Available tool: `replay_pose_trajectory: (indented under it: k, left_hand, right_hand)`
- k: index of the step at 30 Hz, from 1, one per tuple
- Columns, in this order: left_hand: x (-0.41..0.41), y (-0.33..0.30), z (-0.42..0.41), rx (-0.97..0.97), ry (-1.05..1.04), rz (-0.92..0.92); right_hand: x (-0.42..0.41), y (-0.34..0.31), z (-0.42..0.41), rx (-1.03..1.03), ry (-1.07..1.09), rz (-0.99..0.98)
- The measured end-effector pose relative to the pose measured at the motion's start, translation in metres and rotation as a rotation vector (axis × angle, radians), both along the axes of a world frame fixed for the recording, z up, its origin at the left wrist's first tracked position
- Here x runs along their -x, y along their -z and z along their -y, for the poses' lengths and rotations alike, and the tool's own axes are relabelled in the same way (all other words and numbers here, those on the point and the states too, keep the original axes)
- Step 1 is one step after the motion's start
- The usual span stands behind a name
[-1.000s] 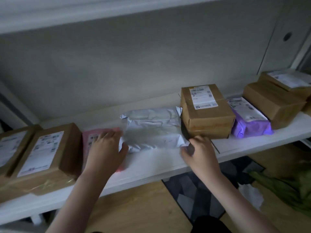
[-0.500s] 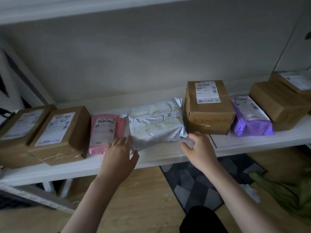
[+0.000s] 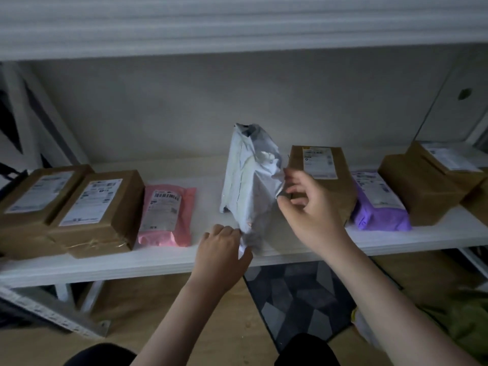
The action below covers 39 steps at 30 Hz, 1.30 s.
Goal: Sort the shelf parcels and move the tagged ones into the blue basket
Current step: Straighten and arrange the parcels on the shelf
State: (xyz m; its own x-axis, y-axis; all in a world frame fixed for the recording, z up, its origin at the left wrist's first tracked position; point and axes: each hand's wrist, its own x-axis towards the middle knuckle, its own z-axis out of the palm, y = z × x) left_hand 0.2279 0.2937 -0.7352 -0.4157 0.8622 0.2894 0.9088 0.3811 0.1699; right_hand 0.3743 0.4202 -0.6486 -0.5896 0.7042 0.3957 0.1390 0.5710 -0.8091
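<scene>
Your left hand (image 3: pixel 221 249) pinched the near bottom corner of the white poly mailer (image 3: pixel 250 178), fingers curled on the plastic at the shelf's front edge. Your right hand (image 3: pixel 309 207), at about 2 o'clock from the left, pinched the mailer's right edge between thumb and fingers, so the parcel stood tipped up on end at the middle of the white shelf (image 3: pixel 158 260).

Going left to right along the shelf: two brown boxes (image 3: pixel 97 210) with white labels lay at the far left, touching each other. Just beside them lay a pink mailer (image 3: pixel 166 215), its label facing up. Next came the upended white mailer, with no label showing on the side you could see. At 3 o'clock from it sat a labelled brown box (image 3: pixel 320 175), then a purple mailer (image 3: pixel 377 204) with a label, then more brown boxes (image 3: pixel 422 186) at the far right.

By these signs the sorting looked barely begun: every parcel in view remained on the shelf, and the blue basket was not in view. You seemed to be checking this mailer for a tag.
</scene>
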Motion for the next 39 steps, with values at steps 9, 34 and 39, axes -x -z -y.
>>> replay_pose_trajectory:
  k: [9, 34, 39]
  left_hand:
    - [0.028, -0.030, 0.062, -0.281, -0.117, 0.312]
    - [0.146, -0.094, 0.108, -0.316, -0.398, 0.025]
    - [0.174, -0.092, 0.099, 0.027, -0.376, -0.054]
  right_hand:
    - [0.057, -0.004, 0.028, -0.205, -0.169, -0.027]
    - [0.081, 0.089, 0.012, -0.279, -0.112, 0.498]
    - [0.081, 0.086, 0.009, -0.231, -0.132, 0.510]
